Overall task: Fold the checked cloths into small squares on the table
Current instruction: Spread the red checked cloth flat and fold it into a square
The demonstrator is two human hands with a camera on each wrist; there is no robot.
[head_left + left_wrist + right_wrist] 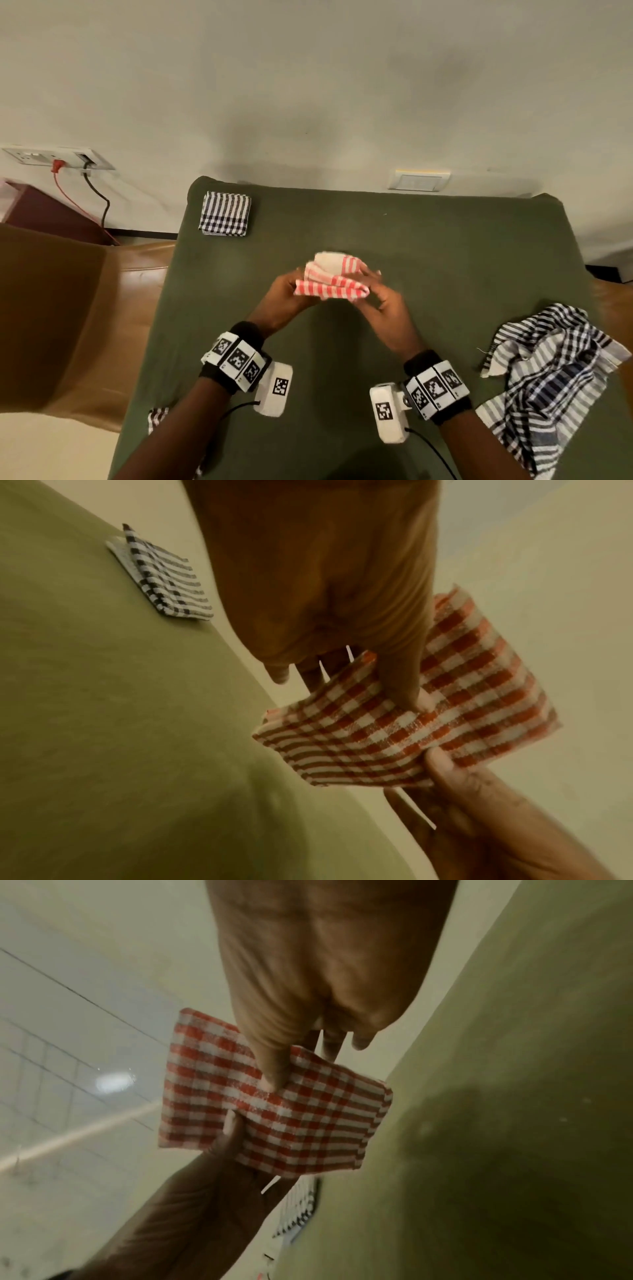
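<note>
- While both hands are holding it up over the middle of the green table (428,240), the red checked cloth (330,282) is sitting folded small, clear of the surface.
- Left hand (286,296) is pinching one side, thumb (407,685) pressing on top of the fabric.
- Right hand (385,301) is pinching the other side the same way.
- Folded black checked cloth (224,214) is lying at the far left corner.
- Crumpled black checked cloth (555,373) is lying at the right edge.
</note>
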